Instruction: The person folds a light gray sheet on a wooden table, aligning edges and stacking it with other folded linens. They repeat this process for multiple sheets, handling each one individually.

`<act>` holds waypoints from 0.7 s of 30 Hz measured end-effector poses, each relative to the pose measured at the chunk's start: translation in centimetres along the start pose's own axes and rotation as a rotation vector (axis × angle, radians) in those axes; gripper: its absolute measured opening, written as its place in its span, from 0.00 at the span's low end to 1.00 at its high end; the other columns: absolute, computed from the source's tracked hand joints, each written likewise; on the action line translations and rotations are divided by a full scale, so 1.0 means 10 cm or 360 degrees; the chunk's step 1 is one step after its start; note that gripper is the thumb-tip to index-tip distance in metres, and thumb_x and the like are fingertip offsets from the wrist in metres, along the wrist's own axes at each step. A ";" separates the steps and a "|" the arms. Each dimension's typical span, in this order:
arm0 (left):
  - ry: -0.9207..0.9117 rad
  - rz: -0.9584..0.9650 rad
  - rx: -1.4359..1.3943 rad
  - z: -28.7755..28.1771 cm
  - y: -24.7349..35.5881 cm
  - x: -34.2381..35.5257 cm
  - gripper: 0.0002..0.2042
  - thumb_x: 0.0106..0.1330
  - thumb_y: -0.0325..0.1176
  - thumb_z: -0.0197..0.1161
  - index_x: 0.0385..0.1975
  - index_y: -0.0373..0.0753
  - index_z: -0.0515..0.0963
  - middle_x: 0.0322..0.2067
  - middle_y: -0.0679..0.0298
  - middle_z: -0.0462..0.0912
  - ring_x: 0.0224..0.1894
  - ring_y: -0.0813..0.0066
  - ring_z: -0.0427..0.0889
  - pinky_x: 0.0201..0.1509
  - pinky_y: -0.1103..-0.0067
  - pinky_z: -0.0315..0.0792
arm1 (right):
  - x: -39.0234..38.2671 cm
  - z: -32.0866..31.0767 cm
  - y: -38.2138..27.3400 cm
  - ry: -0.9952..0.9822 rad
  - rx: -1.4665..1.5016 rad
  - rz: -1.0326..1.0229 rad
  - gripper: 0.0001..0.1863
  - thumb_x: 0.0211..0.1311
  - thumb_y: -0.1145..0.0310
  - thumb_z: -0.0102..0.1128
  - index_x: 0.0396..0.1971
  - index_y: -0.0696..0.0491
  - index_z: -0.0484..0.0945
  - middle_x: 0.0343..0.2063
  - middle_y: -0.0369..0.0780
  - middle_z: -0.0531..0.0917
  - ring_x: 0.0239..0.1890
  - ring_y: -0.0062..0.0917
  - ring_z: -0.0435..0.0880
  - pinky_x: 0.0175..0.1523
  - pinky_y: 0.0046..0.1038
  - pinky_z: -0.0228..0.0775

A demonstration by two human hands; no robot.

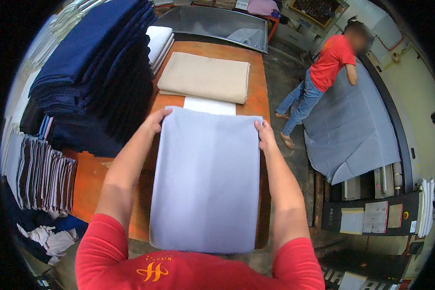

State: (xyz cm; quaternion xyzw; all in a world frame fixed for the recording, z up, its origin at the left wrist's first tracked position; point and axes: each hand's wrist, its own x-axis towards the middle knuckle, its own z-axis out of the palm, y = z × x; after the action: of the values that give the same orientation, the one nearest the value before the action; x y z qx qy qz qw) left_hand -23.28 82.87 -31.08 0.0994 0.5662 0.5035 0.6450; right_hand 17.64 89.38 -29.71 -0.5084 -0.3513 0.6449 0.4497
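A pale lavender-grey towel (205,179) lies flat and lengthwise on the orange wooden table (89,181), reaching from the table's near edge to its middle. My left hand (157,119) grips the towel's far left corner. My right hand (265,134) holds its far right corner. Both arms stretch along the towel's sides. A white folded cloth (209,106) peeks out just beyond the towel's far edge.
A beige folded cloth (205,76) lies farther back. A tall stack of navy towels (96,67) stands at left, with white towels (158,42) behind and grey striped ones (43,174) lower left. At right, a person in a red shirt (331,58) leans over a grey sheet (350,125).
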 end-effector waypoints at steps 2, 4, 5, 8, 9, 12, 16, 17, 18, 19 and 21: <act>-0.0022 0.0097 -0.0030 0.06 0.22 0.06 0.18 0.61 0.35 0.63 0.49 0.35 0.73 0.48 0.55 0.78 0.49 0.62 0.76 0.55 0.65 0.70 | 0.14 0.10 -0.12 -0.0074 0.0048 -0.0213 0.14 0.64 0.72 0.54 0.50 0.55 0.70 0.44 0.38 0.78 0.46 0.25 0.76 0.51 0.31 0.70; -0.0085 0.0524 0.0046 0.15 0.39 0.13 0.22 0.60 0.36 0.64 0.53 0.36 0.69 0.50 0.56 0.76 0.50 0.62 0.75 0.55 0.66 0.70 | 0.32 0.21 -0.24 -0.0134 0.0076 -0.0457 0.18 0.64 0.73 0.54 0.54 0.56 0.68 0.48 0.39 0.77 0.49 0.26 0.74 0.53 0.31 0.68; -0.0029 0.0627 0.0284 0.18 0.44 0.16 0.24 0.60 0.37 0.64 0.54 0.35 0.68 0.50 0.55 0.76 0.51 0.63 0.75 0.54 0.67 0.70 | 0.40 0.26 -0.27 -0.0030 -0.0007 -0.0469 0.19 0.64 0.72 0.54 0.55 0.55 0.67 0.48 0.40 0.77 0.50 0.27 0.74 0.55 0.31 0.66; 0.0206 0.0824 0.1001 0.15 0.36 0.18 0.29 0.57 0.38 0.66 0.56 0.32 0.66 0.50 0.54 0.75 0.52 0.63 0.74 0.53 0.68 0.71 | 0.46 0.28 -0.17 0.0261 -0.0420 -0.0310 0.24 0.62 0.69 0.57 0.57 0.55 0.65 0.51 0.42 0.75 0.54 0.32 0.72 0.59 0.32 0.63; 0.0375 0.0830 0.1248 0.08 0.20 0.12 0.29 0.57 0.39 0.66 0.56 0.31 0.66 0.50 0.53 0.76 0.51 0.63 0.75 0.52 0.69 0.71 | 0.37 0.23 -0.07 0.0224 -0.0660 -0.0172 0.26 0.61 0.68 0.58 0.58 0.56 0.64 0.52 0.44 0.75 0.55 0.32 0.72 0.59 0.32 0.63; 0.0585 0.0811 0.1595 -0.23 -0.43 -0.28 0.30 0.55 0.40 0.67 0.54 0.28 0.67 0.47 0.49 0.77 0.48 0.62 0.77 0.51 0.70 0.72 | -0.23 -0.01 0.38 0.0043 -0.1208 -0.0273 0.29 0.56 0.70 0.61 0.58 0.57 0.65 0.55 0.47 0.73 0.57 0.33 0.71 0.60 0.32 0.62; 0.0412 0.0791 0.1489 -0.78 -1.30 -1.40 0.21 0.57 0.43 0.66 0.39 0.29 0.75 0.32 0.54 0.82 0.33 0.68 0.80 0.38 0.72 0.74 | -1.65 -0.51 0.90 0.0125 -0.1395 -0.0765 0.26 0.54 0.74 0.61 0.55 0.56 0.68 0.46 0.48 0.75 0.52 0.39 0.73 0.56 0.33 0.65; 0.0384 0.0667 0.1438 -0.86 -1.50 -1.74 0.21 0.58 0.42 0.66 0.39 0.29 0.76 0.32 0.55 0.82 0.32 0.68 0.80 0.38 0.73 0.74 | -2.05 -0.59 0.99 0.0190 -0.1186 -0.0825 0.24 0.54 0.75 0.60 0.53 0.56 0.70 0.42 0.47 0.76 0.48 0.37 0.75 0.52 0.31 0.68; 0.0390 0.0525 0.1399 -0.91 -1.67 -2.06 0.20 0.58 0.42 0.66 0.40 0.29 0.76 0.31 0.55 0.82 0.32 0.69 0.80 0.38 0.74 0.74 | -2.43 -0.69 1.03 0.0297 -0.1377 -0.0693 0.19 0.55 0.74 0.61 0.48 0.57 0.74 0.39 0.45 0.77 0.43 0.34 0.76 0.47 0.30 0.69; 0.0375 0.0432 0.1308 -0.94 -1.82 -2.36 0.21 0.58 0.42 0.65 0.41 0.29 0.76 0.32 0.56 0.82 0.33 0.70 0.80 0.39 0.74 0.74 | -2.82 -0.74 1.08 0.0367 -0.1351 -0.0560 0.16 0.55 0.72 0.61 0.45 0.57 0.76 0.37 0.45 0.77 0.41 0.33 0.76 0.45 0.30 0.69; 0.0356 0.0217 0.1315 -0.94 -1.99 -2.81 0.21 0.59 0.42 0.65 0.43 0.29 0.76 0.33 0.58 0.82 0.34 0.71 0.80 0.39 0.76 0.74 | -3.46 -0.80 1.14 0.0461 -0.1380 -0.0426 0.12 0.55 0.70 0.62 0.39 0.57 0.79 0.34 0.44 0.77 0.38 0.33 0.76 0.42 0.31 0.68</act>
State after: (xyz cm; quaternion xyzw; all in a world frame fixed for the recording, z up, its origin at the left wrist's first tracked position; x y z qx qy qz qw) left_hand -16.25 47.88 -30.48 0.3314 0.7787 0.2836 0.4509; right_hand 25.57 52.94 -30.21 -0.6842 -0.5840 0.2979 0.3195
